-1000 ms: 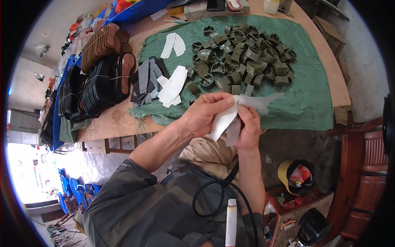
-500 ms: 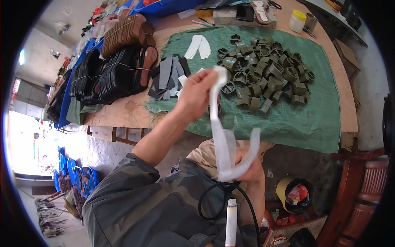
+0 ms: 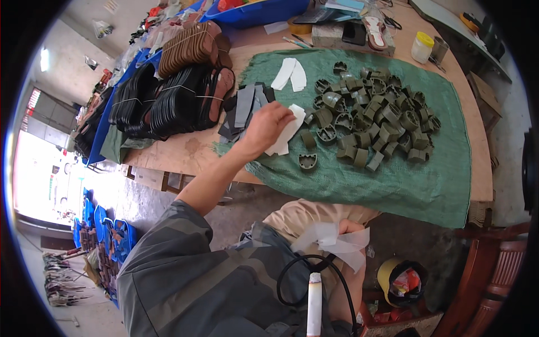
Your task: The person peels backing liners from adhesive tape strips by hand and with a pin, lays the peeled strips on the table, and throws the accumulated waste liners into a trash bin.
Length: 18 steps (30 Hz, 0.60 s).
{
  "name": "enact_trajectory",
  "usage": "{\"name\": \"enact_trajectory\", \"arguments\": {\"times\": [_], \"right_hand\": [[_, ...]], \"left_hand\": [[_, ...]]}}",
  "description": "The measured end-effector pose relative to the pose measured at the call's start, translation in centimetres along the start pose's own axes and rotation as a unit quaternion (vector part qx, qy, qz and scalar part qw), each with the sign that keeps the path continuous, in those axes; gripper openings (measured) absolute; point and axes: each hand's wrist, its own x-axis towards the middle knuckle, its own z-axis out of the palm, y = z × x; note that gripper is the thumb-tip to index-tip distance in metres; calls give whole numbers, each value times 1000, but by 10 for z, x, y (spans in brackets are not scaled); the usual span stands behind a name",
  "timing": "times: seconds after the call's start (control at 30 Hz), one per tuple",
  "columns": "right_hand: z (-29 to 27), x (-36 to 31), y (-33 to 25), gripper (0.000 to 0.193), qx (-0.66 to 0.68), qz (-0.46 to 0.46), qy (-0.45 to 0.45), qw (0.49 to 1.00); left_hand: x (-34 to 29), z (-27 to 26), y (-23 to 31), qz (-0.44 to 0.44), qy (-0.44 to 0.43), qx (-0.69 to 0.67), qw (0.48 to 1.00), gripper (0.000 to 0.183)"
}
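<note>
Right hand (image 3: 352, 227): low by the lap, well apart from the left, closed on blurred translucent strips (image 3: 349, 248) that trail to both sides of it.
Left hand (image 3: 266, 132): out over the green cloth (image 3: 426, 194), thumb and fingers drawn together at the white pieces (image 3: 287, 136); cannot tell whether it grips one.
Grey pieces (image 3: 245, 105): just left of the left hand.
Olive blocks (image 3: 387, 115): heaped right of the left hand.
White pair (image 3: 288, 73): just beyond the left hand.
Black soles (image 3: 171, 109): bundled, farther left.
</note>
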Motion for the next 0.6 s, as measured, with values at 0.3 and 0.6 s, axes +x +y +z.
{"name": "enact_trajectory", "arguments": {"times": [0.3, 0.6], "right_hand": [[-35, -10, 18, 19, 30, 39, 11, 999], [-21, -11, 10, 19, 26, 60, 35, 997]], "left_hand": [[65, -3, -22, -77, -56, -41, 995, 22], [171, 51, -113, -317, -84, 127, 936, 40]]}}
